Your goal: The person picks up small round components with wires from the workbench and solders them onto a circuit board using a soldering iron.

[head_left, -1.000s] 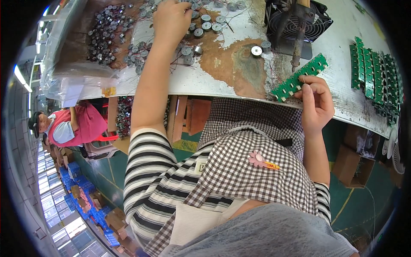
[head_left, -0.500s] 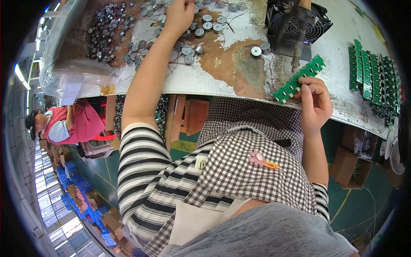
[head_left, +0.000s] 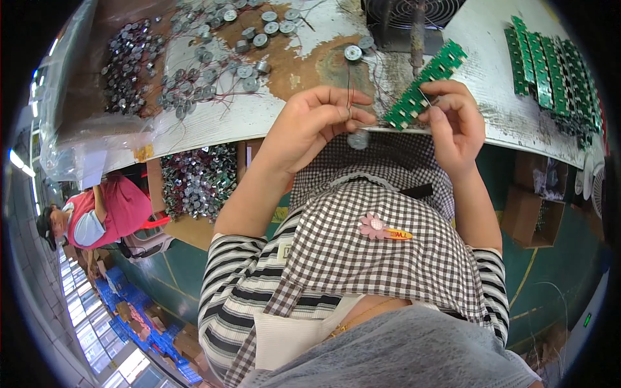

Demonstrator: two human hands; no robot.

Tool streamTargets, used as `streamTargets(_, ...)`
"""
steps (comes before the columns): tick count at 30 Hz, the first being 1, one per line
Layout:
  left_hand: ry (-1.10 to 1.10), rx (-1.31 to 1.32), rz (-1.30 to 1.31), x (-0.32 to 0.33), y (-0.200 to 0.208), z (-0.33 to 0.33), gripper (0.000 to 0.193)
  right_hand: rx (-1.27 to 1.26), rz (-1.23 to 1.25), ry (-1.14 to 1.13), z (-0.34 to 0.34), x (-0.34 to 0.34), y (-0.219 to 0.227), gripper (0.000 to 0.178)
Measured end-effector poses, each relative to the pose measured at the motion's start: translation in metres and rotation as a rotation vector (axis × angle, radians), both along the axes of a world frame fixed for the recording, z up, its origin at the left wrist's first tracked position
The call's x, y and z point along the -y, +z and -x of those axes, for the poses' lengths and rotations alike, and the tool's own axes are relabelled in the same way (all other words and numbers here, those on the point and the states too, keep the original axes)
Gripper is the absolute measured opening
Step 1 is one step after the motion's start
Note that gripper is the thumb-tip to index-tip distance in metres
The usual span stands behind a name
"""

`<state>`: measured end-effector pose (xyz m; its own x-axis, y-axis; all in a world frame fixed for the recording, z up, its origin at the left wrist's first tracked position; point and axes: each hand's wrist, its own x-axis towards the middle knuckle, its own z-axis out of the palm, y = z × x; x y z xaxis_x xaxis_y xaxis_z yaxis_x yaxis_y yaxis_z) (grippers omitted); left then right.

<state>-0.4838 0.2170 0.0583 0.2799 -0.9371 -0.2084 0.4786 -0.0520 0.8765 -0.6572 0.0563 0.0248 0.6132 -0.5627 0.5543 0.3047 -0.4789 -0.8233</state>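
Observation:
My left hand (head_left: 305,123) is closed in a pinch at the table's front edge. Its fingertips grip thin dark red wires, and a small round silver motor (head_left: 358,140) hangs just below them, slightly blurred. To the right, my right hand (head_left: 458,126) holds a long green circuit board (head_left: 428,83) between thumb and fingers, tilted with its far end up to the right. A short thin silvery wire (head_left: 424,97) also sticks out from these fingers, across the board. The lower left end of the board is close to my left fingertips.
A soldering iron (head_left: 418,48) points toward me before a black fan (head_left: 417,11). Many small motors (head_left: 187,87) with wires lie on the left of the worn table; stacked green boards (head_left: 550,77) lie at right. Below stands a box of parts (head_left: 199,181); a person (head_left: 107,210) works at left.
My left hand has come back from the far motors to the front edge, bringing one motor by its wires. My right hand still holds the board. The view has shifted slightly.

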Motion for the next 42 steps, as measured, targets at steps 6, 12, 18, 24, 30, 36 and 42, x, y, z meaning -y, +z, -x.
streamTargets(6,0.071,0.155,-0.129,0.026,0.009,0.014,0.012,-0.03,0.21,-0.094,-0.004,0.0,0.004,0.007)
streamTargets(12,0.106,0.351,-0.103,0.04,0.001,0.026,0.013,0.003,0.233,-0.084,-0.003,0.002,0.004,0.007)
streamTargets(18,0.271,0.772,0.14,0.053,-0.011,0.028,0.013,0.028,0.252,-0.081,-0.005,0.005,0.008,0.008)
streamTargets(24,0.228,0.563,0.058,0.063,-0.003,0.03,0.011,0.038,0.246,-0.087,-0.005,0.006,0.011,0.009)
streamTargets(30,0.192,0.616,-0.006,0.066,0.002,0.028,0.01,0.025,0.248,-0.079,-0.005,0.007,0.013,0.009)
streamTargets(36,0.243,0.489,0.048,0.073,0.003,0.029,0.009,0.003,0.256,-0.11,-0.009,0.008,0.017,0.009)
streamTargets(42,0.216,0.635,-0.009,0.066,0.004,0.028,0.008,-0.021,0.269,-0.075,-0.005,0.003,0.018,0.011)
